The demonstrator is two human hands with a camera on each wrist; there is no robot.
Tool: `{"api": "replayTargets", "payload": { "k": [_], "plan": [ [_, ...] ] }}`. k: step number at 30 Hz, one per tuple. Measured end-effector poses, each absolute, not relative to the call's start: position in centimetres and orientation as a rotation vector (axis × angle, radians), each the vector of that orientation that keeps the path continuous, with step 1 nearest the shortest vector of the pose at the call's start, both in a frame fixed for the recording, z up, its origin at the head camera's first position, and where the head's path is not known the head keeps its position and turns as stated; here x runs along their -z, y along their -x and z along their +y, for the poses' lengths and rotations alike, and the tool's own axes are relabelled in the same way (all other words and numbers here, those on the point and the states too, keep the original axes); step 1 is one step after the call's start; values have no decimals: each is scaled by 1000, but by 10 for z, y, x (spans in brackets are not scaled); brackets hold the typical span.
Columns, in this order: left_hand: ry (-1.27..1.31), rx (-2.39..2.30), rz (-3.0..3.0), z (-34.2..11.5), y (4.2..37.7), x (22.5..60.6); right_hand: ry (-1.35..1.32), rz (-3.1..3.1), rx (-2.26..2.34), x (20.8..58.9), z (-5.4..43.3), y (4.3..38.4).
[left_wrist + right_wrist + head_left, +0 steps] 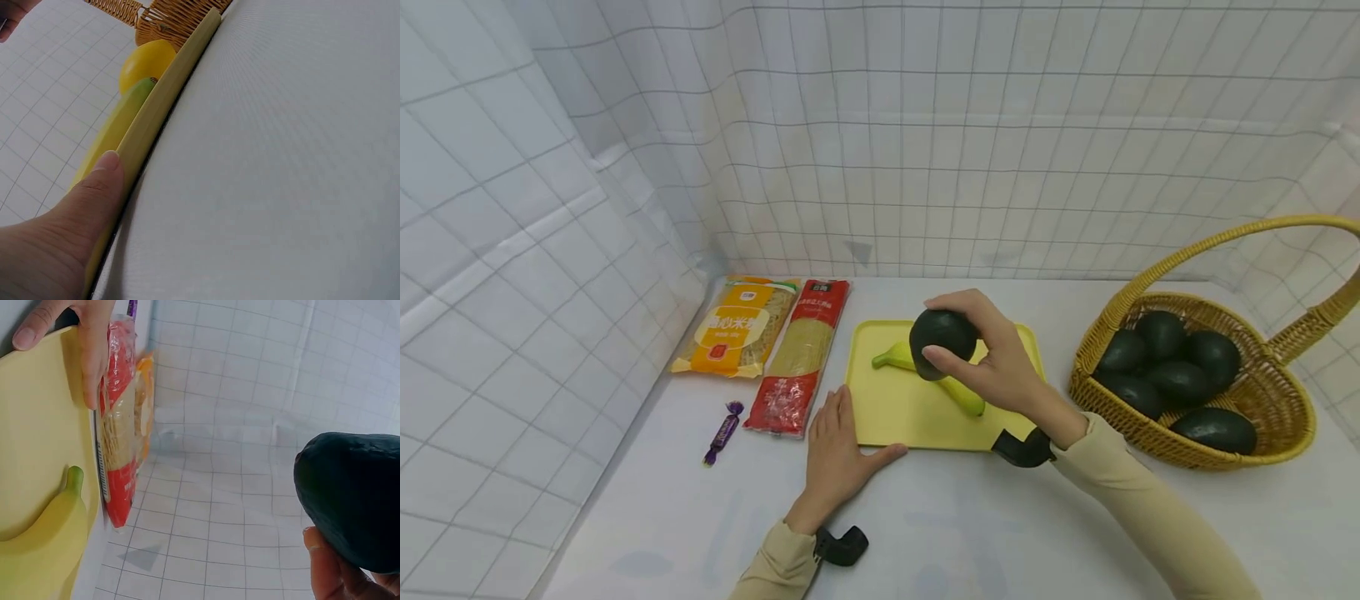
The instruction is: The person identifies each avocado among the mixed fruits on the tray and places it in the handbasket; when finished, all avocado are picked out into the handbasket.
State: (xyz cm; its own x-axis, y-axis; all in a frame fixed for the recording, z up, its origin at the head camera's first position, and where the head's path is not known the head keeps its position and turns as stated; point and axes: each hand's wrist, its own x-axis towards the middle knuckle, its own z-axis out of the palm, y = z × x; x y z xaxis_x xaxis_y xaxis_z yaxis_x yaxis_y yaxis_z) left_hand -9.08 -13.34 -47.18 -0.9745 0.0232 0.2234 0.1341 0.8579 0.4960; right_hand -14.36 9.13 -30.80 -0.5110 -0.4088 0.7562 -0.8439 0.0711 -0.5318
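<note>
My right hand (996, 358) grips a dark green avocado (942, 335) between thumb and fingers, above a yellow tray (887, 421). In the right wrist view the avocado (353, 497) fills the right side, with fingertips (324, 562) on it. A banana (964, 397) lies in the tray, partly hidden behind the avocado and right hand. The left wrist view also shows a round yellow fruit, perhaps a lemon (147, 64), beyond the banana. My left hand (838, 454) rests at the tray's near left corner, fingers straight along the left edge and thumb (94, 187) on the front edge.
A wicker basket (1277, 417) with several avocados (1180, 383) stands at the right, its handle arching high. Left of the tray lie a red noodle packet (801, 358), an orange noodle packet (737, 329) and a purple wrapped candy (724, 432). A checked curtain (880, 150) hangs behind.
</note>
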Motion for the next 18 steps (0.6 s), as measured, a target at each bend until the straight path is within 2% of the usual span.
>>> {"api": "replayTargets", "payload": {
  "k": [18],
  "plan": [
    [135, 782, -2807, -133, 90, 472, -1033, -1710, -1448, 300, 149, 121]
  ]
}}
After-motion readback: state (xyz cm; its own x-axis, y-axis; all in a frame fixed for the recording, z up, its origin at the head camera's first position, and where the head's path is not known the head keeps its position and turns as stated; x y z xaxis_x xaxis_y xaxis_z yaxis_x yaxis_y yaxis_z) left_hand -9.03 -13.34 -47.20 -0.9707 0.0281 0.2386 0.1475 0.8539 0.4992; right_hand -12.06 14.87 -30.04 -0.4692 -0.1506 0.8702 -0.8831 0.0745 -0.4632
